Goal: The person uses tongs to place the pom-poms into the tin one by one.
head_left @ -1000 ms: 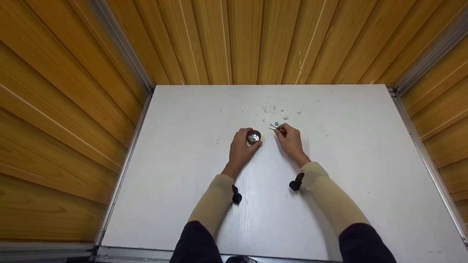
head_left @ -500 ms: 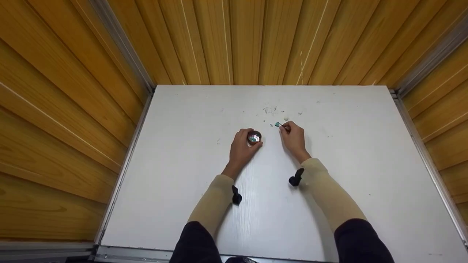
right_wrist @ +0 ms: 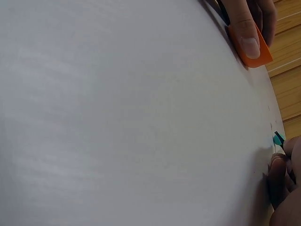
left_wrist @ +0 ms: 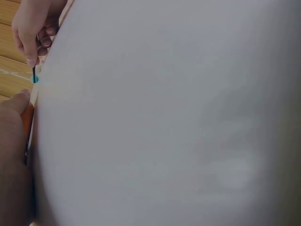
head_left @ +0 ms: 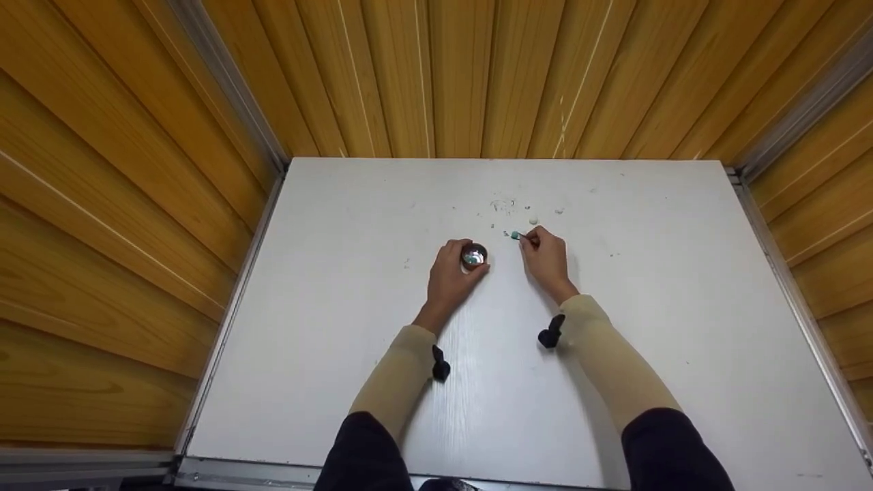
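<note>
My left hand (head_left: 450,276) holds a small round cup (head_left: 474,255), fingers and thumb curled about its sides. Its outer wall (right_wrist: 264,55) shows orange in the right wrist view; inside it is shiny, with some turquoise showing. To the right, my right hand (head_left: 545,258) pinches a pair of dark tweezers (left_wrist: 34,70). At the tweezers' tips is a small turquoise ball (head_left: 515,234), low over the white table between the two hands. In the right wrist view the ball is partly hidden behind the tips.
A small whitish ball (head_left: 533,221) lies just beyond the right hand. Several dark specks and crumbs (head_left: 503,204) are scattered farther back on the white table (head_left: 341,307). Wood-panelled walls (head_left: 450,75) stand behind and at both sides.
The right hand's tweezers went from spread beside the turquoise ball to closed on it, and the ball has shifted slightly left and nearer. The left hand and cup stay put.
</note>
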A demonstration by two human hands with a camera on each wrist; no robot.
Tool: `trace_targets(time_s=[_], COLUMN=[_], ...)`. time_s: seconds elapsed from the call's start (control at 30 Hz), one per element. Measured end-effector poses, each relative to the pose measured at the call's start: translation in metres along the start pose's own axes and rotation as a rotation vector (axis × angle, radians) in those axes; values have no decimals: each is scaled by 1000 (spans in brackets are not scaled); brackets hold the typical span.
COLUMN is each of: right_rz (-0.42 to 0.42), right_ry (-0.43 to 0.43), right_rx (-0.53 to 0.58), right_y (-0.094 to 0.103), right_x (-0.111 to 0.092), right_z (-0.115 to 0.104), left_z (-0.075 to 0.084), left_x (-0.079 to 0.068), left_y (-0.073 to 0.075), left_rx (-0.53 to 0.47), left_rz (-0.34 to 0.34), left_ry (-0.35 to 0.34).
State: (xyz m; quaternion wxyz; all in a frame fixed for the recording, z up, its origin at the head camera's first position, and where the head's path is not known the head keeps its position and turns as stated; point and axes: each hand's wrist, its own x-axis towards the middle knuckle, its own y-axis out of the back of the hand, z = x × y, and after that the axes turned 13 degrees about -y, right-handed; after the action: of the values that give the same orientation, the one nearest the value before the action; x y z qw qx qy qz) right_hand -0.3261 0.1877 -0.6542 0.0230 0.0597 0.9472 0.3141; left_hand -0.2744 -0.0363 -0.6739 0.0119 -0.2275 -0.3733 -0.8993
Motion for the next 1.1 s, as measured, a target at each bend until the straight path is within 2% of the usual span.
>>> trace_targets(time_s=[0.13,0.3,0.67,0.87,1.1], right_rz=[-2,-7,-21,-108,-214], right_ry=[25,17,13,14,75], right_rx=[-28,-59,-49,-16,27], right_y=[-1,-1,-2,1,2], right_x=[-1,-2,-6,-15,-25], right_z=[0,-2,3,0,-23], left_z=[1,0,0,-1,-2], left_x=[0,1,-1,-3,0], left_y=[1,1,-1,-1,-2], left_rx=[-14,-6,20,-1,4], left_rz=[1,2,-4,-7,8], left_ry=[-2,-9,-8,-11,-22])
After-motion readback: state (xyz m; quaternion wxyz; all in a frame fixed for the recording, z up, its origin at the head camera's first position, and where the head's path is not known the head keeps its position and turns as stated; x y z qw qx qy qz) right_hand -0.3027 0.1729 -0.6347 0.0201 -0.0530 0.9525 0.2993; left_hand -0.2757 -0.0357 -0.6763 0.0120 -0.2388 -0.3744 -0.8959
